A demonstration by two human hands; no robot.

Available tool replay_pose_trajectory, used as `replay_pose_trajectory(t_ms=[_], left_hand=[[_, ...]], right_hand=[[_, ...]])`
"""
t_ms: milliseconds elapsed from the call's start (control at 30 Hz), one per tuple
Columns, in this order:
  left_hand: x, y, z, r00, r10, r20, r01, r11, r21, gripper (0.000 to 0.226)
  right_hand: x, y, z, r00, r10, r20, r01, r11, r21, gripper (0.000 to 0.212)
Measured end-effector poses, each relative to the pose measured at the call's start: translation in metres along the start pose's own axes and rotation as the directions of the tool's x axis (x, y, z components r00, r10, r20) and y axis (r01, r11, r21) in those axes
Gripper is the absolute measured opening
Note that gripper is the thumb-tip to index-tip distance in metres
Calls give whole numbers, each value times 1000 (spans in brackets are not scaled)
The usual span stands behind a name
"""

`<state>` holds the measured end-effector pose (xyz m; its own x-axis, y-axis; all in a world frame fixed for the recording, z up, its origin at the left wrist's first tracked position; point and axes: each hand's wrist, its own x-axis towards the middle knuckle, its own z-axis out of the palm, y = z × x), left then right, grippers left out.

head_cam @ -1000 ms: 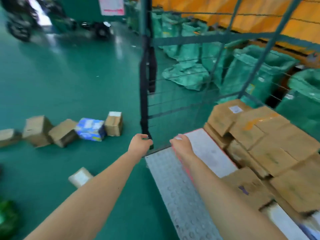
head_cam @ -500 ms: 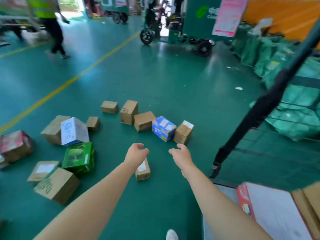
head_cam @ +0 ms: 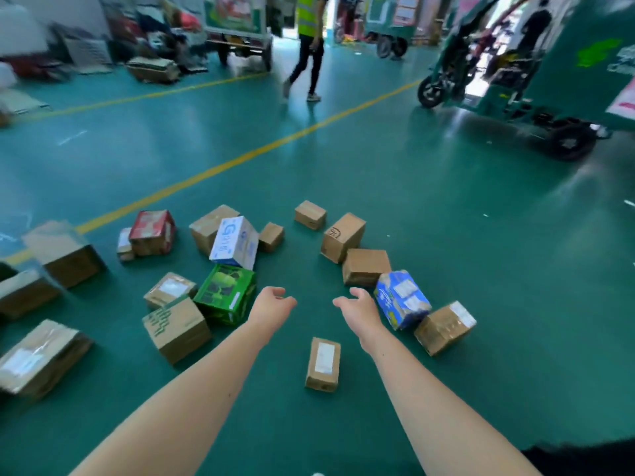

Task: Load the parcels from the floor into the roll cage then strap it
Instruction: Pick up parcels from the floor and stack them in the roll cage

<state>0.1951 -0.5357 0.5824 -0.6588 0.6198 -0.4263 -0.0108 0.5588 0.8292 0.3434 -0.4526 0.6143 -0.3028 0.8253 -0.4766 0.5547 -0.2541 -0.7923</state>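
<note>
1. Two bare hands reach out over the floor. The left hand point(head_cam: 273, 304) and the right hand point(head_cam: 357, 309) are both released, fingers loosely bent, and hold nothing.
2. The parcels lie scattered on the floor, all closed, so their contents cannot be seen.
3. A small brown parcel with a white label point(head_cam: 323, 364) lies alone on the floor, between the two forearms.
4. Just left of the left hand stands a green printed carton point(head_cam: 226, 293). A brown carton with dark green print point(head_cam: 177, 328) touches its near side, and a white and blue carton point(head_cam: 235, 247) leans just behind it.
5. Beside the right hand lies a blue and white parcel point(head_cam: 400, 297), tilted. A taped brown box point(head_cam: 445, 326) is at its right, and a plain brown box point(head_cam: 366, 267) is behind it.
6. Further left are a red box point(head_cam: 153, 231) and several brown cartons, blurred at the picture's edge.
7. The floor point(head_cam: 446, 218) is glossy teal green, crossed by a yellow painted line point(head_cam: 240, 159).
8. Well behind the parcels, a person in a yellow high-visibility vest point(head_cam: 307, 46) is in mid-stride. A green three-wheeled delivery vehicle point(head_cam: 515, 80) stands at the right.
</note>
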Motion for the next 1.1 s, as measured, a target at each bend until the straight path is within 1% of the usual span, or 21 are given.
replay_pose_trajectory(t_ms=[133, 233, 467, 600, 700, 833, 967, 1033, 1100], left_hand=[[22, 2, -6, 994, -68, -81, 65, 997, -46, 49], [30, -5, -18, 984, -131, -123, 121, 989, -80, 48], [57, -25, -70, 928, -271, -256, 226, 955, -193, 46], [81, -31, -107, 894, -327, -306, 256, 934, -249, 46], [110, -37, -142, 877, -348, -332, 263, 925, -275, 44], [151, -43, -196, 870, -350, -347, 262, 925, -276, 46], [186, -47, -271, 863, -357, -357, 267, 923, -278, 48], [200, -51, -313, 852, -347, -391, 249, 927, -281, 45], [209, -57, -354, 827, -349, -441, 238, 928, -288, 46]], right_hand=[[40, -22, 8, 993, -45, 107, 53, 996, -70, 62], [63, -34, 26, 982, -47, 184, 67, 992, -103, 62], [95, -65, 95, 930, -41, 364, 110, 979, -170, 64], [112, -91, 142, 901, -46, 432, 144, 970, -198, 64], [128, -115, 181, 887, -54, 459, 167, 964, -208, 63], [146, -154, 244, 868, -56, 494, 185, 958, -217, 62], [157, -205, 322, 845, -66, 531, 218, 949, -229, 65], [160, -232, 365, 826, -97, 555, 260, 940, -222, 64], [160, -255, 406, 805, -131, 579, 310, 925, -222, 63]])
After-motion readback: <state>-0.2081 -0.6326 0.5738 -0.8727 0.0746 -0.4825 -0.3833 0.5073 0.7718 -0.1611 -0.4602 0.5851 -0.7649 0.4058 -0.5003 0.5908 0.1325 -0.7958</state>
